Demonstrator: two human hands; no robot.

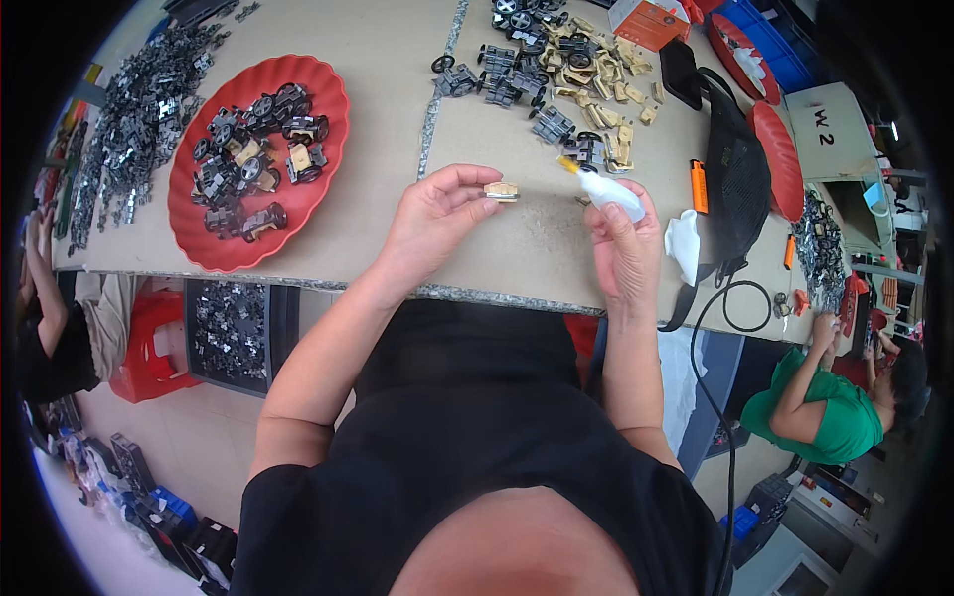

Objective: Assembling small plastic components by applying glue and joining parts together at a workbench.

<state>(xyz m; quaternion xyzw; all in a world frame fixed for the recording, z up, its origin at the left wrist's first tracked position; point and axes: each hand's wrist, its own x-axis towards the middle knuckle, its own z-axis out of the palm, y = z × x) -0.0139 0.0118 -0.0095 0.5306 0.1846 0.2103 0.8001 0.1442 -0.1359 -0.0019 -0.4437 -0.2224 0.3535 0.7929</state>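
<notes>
Between thumb and fingers, my left hand (pixel 429 221) pinches a small tan toy car part (pixel 502 190) above the table. My right hand (pixel 628 243) is wrapped round a white squeeze bottle (pixel 611 196) with a yellow tip, tilted so the tip points up and left. The tip is apart from the tan part. Just beyond the bottle lie several grey toy car chassis with black wheels (pixel 553 125) and a loose heap of tan car parts (pixel 602 84). Under my right hand's fingers, a small dark piece on the table is partly hidden.
A red scalloped tray (pixel 336 149) at left holds assembled toy cars. Dark metal parts (pixel 139 119) are heaped farther left. At right are a second white bottle (pixel 683 244), an orange lighter (pixel 699 187), a black bag (pixel 737 164) and a black cable. Other people work at both sides.
</notes>
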